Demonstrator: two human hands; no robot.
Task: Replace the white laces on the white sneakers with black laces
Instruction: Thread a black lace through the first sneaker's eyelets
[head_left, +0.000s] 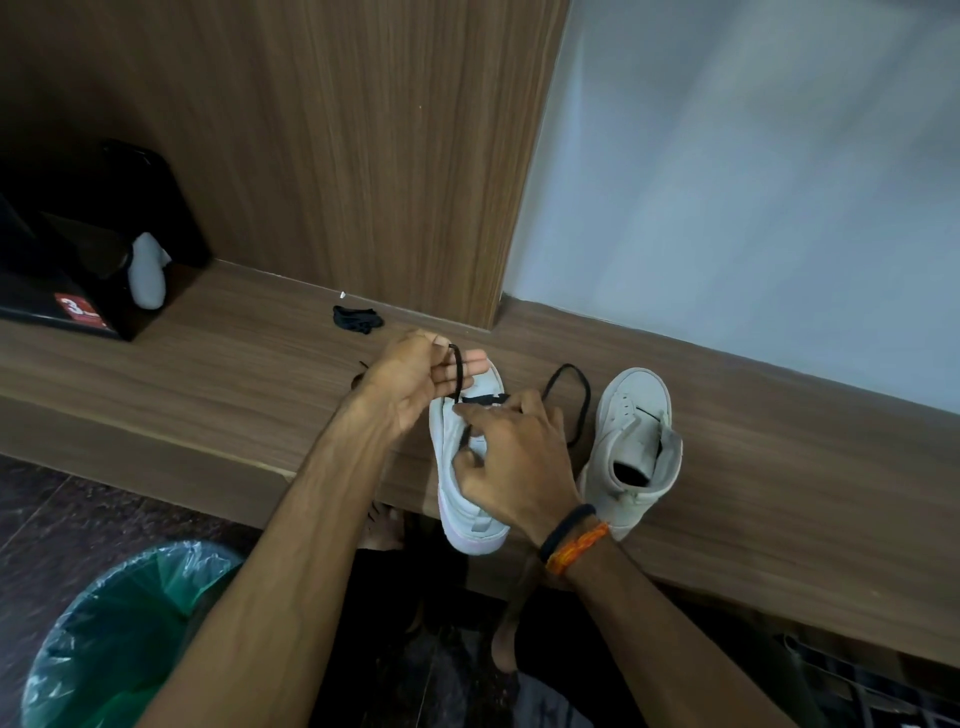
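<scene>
In the head view, a white sneaker (470, 467) is seen lying on the wooden counter (753, 493), its heel overhanging the front edge. A black lace (458, 374) is pinched in the grip of the left hand (415, 379), thumb and forefinger closed on its upper end above the toe of the shoe; from there the lace runs down into the front eyelets. The right hand (514, 467) is laid over the middle of the same sneaker, its fingers curled on the lace at the eyelets, so that its grip is closed on the lace as well. A loop of the lace (576, 400) is seen curving out on the counter between the two shoes. The second sneaker (634, 447) stands just beside it to the right, unlaced, its tongue raised. Another bundle of black lace (357, 318) lies farther back near the wooden panel. A black box (78, 270) is set at the far left, and a bin with a green liner (119, 639) stands on the floor below.
</scene>
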